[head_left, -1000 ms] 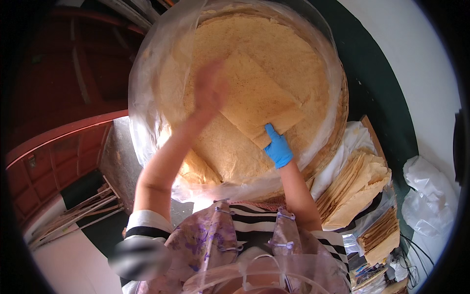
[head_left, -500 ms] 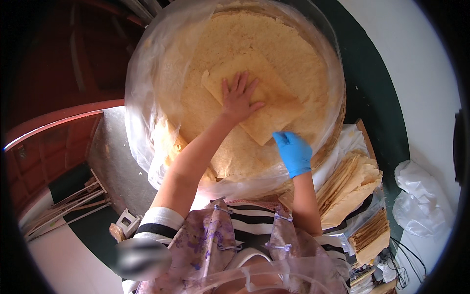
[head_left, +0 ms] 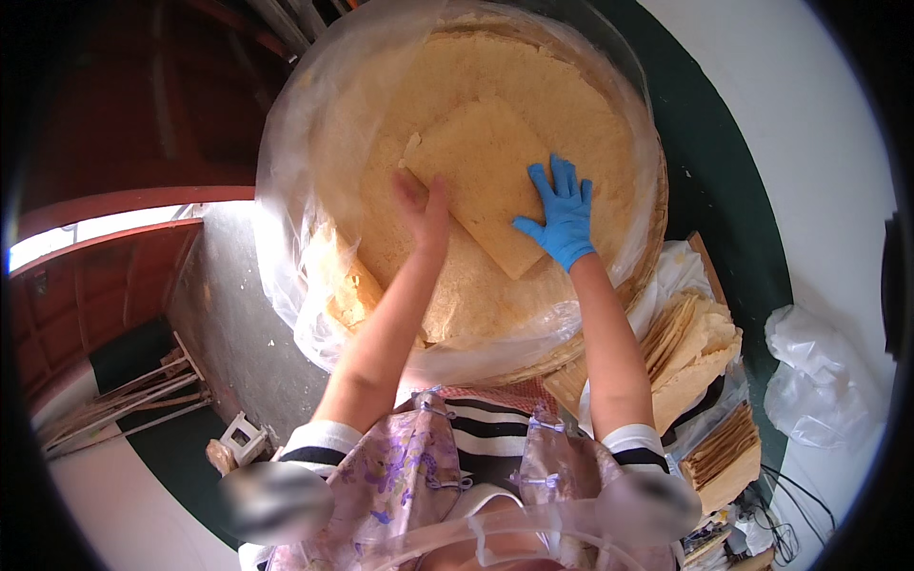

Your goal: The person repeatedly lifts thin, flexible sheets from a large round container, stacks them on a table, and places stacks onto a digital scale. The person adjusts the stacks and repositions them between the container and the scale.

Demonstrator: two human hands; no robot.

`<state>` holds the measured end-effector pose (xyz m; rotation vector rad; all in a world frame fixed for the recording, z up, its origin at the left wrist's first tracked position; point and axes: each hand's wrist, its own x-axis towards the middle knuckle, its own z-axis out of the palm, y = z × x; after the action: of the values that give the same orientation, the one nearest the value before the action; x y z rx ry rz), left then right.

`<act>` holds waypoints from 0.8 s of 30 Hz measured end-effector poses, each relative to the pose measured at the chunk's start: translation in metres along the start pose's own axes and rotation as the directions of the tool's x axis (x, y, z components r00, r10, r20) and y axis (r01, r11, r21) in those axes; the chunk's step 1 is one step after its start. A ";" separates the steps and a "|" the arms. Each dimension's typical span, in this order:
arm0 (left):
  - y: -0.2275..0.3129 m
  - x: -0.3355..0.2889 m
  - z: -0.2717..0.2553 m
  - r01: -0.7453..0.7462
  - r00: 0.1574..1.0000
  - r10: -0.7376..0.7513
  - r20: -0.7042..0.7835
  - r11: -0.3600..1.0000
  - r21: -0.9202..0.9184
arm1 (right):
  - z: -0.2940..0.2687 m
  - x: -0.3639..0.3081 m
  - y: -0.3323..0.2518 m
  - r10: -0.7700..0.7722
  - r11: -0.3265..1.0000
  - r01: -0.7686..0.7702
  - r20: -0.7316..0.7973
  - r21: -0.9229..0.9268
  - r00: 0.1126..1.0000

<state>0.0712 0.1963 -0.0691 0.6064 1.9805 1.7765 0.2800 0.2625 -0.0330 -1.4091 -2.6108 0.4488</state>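
Observation:
A thin tan pancake folded into a rectangle (head_left: 481, 162) lies slantwise on a stack of large round thin pancakes (head_left: 381, 247). At its left edge is my bare left hand (head_left: 424, 211), held on its side with thumb and fingers apart; it is a little blurred. My right hand (head_left: 562, 209), in a blue glove, lies spread over the right edge of the folded pancake, fingers pointing away from me. Neither hand grips anything. Clear plastic sheeting (head_left: 295, 181) surrounds the round stack, and a crumpled pancake piece (head_left: 347, 285) sits at its left near side.
Folded pancakes (head_left: 690, 347) are piled at the right near side, with another bundle (head_left: 724, 447) below them. A white plastic bag (head_left: 824, 381) lies farther right, near black cables (head_left: 795, 504). A red door (head_left: 114, 266) and a rack of thin bars (head_left: 124, 400) stand at the left.
My left hand has shifted from lying flat on the folded pancake to its left edge. My gloved right hand has moved away from me and opened from a closed shape, now spread.

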 end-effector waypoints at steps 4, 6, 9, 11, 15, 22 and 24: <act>-0.009 -0.055 0.002 0.575 0.808 -0.422 0.411 0.719 -0.391 | -0.001 0.004 -0.002 0.040 0.999 -0.040 0.015 0.015 0.999; -0.011 -0.066 0.008 0.648 0.714 -0.419 0.561 0.700 -0.300 | -0.004 -0.001 -0.010 -0.020 0.997 0.023 -0.056 0.067 0.998; 0.008 -0.054 -0.010 0.720 0.592 -0.498 0.633 0.680 -0.138 | -0.026 -0.034 -0.022 0.155 0.954 -0.162 0.047 0.254 0.987; 0.044 -0.042 -0.044 0.716 0.467 -0.632 0.619 0.681 0.155 | -0.048 -0.073 -0.042 0.292 0.878 -0.247 -0.050 0.409 0.955; 0.119 -0.057 -0.098 0.626 0.383 -0.339 0.859 0.779 0.028 | -0.098 -0.169 -0.084 0.485 0.206 -0.108 -0.006 0.973 0.874; 0.185 -0.136 -0.072 0.507 -0.274 -0.276 0.921 0.773 0.382 | -0.127 -0.324 -0.131 0.408 -0.502 0.129 0.104 0.855 0.907; 0.202 -0.170 -0.052 0.358 -0.351 -0.296 0.888 0.834 0.419 | -0.135 -0.365 -0.130 0.542 -0.451 0.134 0.151 0.882 0.826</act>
<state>0.1909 0.0756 0.1395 0.8553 0.6238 0.3177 0.4139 -0.0832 0.1435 -0.8977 -0.4276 1.6612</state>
